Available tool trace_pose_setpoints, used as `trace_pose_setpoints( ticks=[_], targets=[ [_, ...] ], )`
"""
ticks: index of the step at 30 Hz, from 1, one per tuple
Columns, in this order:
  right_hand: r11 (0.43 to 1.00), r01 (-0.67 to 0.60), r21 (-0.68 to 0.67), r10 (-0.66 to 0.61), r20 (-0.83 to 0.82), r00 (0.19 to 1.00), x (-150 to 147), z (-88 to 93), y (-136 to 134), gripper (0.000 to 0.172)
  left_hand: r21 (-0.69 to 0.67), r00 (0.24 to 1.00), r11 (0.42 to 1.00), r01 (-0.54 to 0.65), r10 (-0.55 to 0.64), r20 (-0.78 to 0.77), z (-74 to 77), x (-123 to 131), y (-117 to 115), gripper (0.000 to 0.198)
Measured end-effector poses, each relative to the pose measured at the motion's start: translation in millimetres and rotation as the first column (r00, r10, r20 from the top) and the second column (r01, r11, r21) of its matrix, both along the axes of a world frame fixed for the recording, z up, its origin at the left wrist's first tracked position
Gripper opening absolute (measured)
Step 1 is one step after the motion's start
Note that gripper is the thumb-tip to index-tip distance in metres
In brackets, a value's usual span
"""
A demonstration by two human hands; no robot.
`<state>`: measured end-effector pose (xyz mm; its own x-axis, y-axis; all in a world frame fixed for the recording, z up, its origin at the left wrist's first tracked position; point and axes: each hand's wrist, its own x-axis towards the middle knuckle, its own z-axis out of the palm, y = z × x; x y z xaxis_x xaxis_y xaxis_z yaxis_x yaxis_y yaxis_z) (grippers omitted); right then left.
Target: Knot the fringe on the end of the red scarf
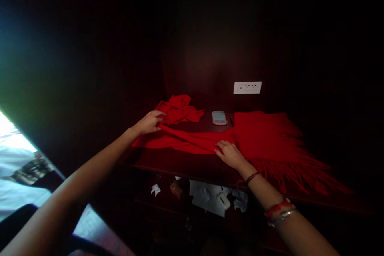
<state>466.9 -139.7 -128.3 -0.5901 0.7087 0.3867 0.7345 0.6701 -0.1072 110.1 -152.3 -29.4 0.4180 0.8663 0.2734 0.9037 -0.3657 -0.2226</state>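
Observation:
A red fringed scarf [264,136] lies along a dark wooden shelf. Its right part is spread flat, with long tassels hanging over the front edge, while the stretch to the left is narrow and creased. At the left end, my left hand [151,122] has its fingers curled on the cloth. Near the middle, my right hand [231,155] grips the scarf's front side where the narrow stretch meets the flat part. Creases run between the two hands. Behind my left hand sits a crumpled heap of red cloth [180,108]; whether it joins the scarf I cannot tell.
A phone-like flat object [219,118] with a blurred face lies at the back of the shelf. Above it, a white socket plate [247,87] is fixed to the back wall. Below are paper sheets [207,196], a white device [223,200] and a small brownish packet [176,190].

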Motion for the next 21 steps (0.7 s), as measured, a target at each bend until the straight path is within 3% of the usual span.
trace_pose_setpoints(
  ticks=[4,8,13,17,21],
  targets=[
    [1.000,-0.001,0.010,0.001,-0.002,1.000,0.0,-1.7,1.2,0.029,-0.170,0.976,0.966,0.197,-0.210,-0.065,-11.2,16.3,-23.8,0.026],
    [1.000,-0.004,0.017,0.004,0.008,1.000,0.0,-2.6,1.8,0.030,-0.164,0.911,0.911,0.379,-0.399,-0.107,-37.1,61.6,-41.1,0.033],
    [1.000,-0.001,0.013,0.001,0.029,1.000,0.1,-1.5,1.1,0.029,-0.139,0.887,0.925,0.354,-0.379,-0.263,-56.1,99.6,-29.6,0.039],
    [1.000,0.001,0.018,-0.002,0.039,0.999,0.0,-0.5,0.0,0.029,-0.083,0.882,0.944,0.319,-0.328,-0.340,-60.7,93.9,-14.9,0.038],
    [1.000,0.006,0.014,-0.006,0.037,0.999,-0.2,-0.2,-0.3,0.029,0.019,0.921,0.973,0.229,-0.210,-0.330,-66.3,87.9,-11.9,0.023]
  ],
)
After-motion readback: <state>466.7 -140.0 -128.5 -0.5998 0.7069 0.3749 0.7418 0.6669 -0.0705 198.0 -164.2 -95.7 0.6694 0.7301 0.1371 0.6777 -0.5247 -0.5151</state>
